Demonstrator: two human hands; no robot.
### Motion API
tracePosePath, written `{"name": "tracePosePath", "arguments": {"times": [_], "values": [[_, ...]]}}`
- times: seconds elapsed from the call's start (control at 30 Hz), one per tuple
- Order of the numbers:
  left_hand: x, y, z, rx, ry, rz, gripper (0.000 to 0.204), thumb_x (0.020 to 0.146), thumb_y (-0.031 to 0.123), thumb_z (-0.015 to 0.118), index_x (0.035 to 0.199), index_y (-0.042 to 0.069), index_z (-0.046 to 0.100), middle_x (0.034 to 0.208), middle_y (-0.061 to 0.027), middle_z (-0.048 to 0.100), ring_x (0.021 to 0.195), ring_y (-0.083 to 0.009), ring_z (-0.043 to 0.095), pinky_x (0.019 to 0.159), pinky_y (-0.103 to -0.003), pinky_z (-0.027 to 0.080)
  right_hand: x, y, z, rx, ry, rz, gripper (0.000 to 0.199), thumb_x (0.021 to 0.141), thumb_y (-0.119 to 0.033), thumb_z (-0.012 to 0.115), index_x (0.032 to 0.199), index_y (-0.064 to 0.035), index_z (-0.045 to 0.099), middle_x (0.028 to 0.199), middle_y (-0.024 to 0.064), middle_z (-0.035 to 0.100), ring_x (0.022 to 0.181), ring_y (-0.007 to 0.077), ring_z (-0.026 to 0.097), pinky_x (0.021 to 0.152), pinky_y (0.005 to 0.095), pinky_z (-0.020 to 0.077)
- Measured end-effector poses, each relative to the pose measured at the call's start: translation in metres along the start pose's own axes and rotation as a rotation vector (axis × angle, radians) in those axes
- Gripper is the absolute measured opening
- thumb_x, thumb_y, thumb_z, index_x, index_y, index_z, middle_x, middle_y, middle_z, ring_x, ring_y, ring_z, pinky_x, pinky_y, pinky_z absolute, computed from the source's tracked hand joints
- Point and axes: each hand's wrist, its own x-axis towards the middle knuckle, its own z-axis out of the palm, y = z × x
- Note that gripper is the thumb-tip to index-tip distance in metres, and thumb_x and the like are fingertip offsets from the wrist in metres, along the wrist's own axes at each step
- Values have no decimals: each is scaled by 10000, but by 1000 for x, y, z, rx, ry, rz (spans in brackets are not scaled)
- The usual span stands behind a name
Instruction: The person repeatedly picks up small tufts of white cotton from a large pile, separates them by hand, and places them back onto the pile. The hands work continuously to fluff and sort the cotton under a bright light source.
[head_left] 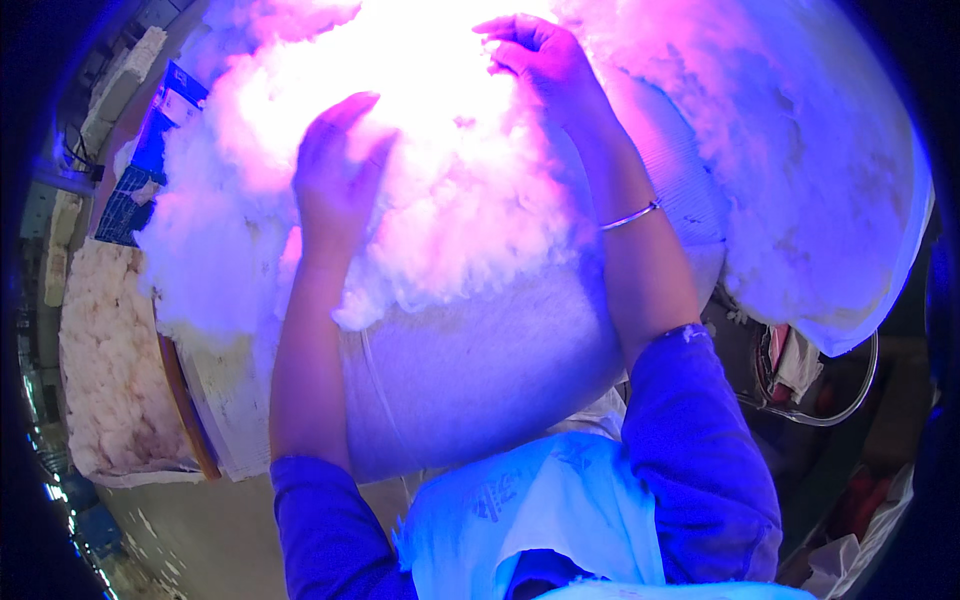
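1. Fluffy white fibre mass (450, 190): loose, clumpy, heaped on top of rounded white sack (490, 360); centre overexposed.
2. Left hand (335, 180): flat on fibre, fingers extended.
3. Right hand (545, 60): at far edge of fibre, fingers curled in.

A large white sack (500, 370) bulges in the middle of the view, its mouth heaped with white fluff. A second white sack (800, 200), also full, lies to its right and touches it. At the left edge an open sack (115, 350) holds cream-coloured fluff, above it a dark blue printed package (135, 185) shows beside the heap, and a pale printed bag (540, 500) lies at the bottom centre.
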Motion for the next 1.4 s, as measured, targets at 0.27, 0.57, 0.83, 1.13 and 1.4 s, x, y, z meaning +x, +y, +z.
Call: {"name": "tracePosePath", "arguments": {"times": [0.27, 0.57, 0.83, 1.13, 1.4], "values": [[-6, 8, 9, -2, -351, 57, 232, 765, 216, 698, 970, 107, 683, 913, -88, 677, 861, -275, 636, 789, -391, 490, -11, -37, -11, -12, -28, 131, 222, 819, -96, 621, 1013, -10, 687, 779, 9, 637, 704, 72, 573, 677, 206, 470], [-7, -2, 3, -153, -196, -398, 181, 804, 202, 681, 934, 78, 660, 837, -67, 668, 803, -202, 639, 731, -323, 494, -13, -43, -10, -337, -20, 128, 204, 781, -116, 713, 971, -42, 707, 783, -1, 643, 693, 60, 562, 633, 208, 469], [-6, -15, -3, -53, -111, -423, 176, 823, 201, 671, 953, 85, 637, 814, -31, 661, 727, -121, 607, 667, -275, 478, -19, -11, 8, -852, -109, -365, 229, 717, -174, 710, 896, -31, 697, 713, 99, 632, 650, 211, 617, 628, 297, 492], [-9, -28, -6, -96, -82, -520, 195, 812, 230, 677, 962, 107, 650, 858, -46, 668, 743, -135, 612, 696, -280, 486, -12, -45, 16, -284, 74, -68, 164, 793, -152, 720, 916, -44, 721, 787, 20, 669, 700, 83, 592, 640, 212, 469], [-10, -32, -3, -117, -59, -526, 193, 801, 221, 688, 954, 108, 656, 848, -41, 670, 754, -155, 616, 716, -297, 490, -31, -25, 50, -825, -152, -661, 197, 725, -173, 749, 833, -31, 666, 824, 60, 620, 688, 197, 604, 642, 312, 513]]}}
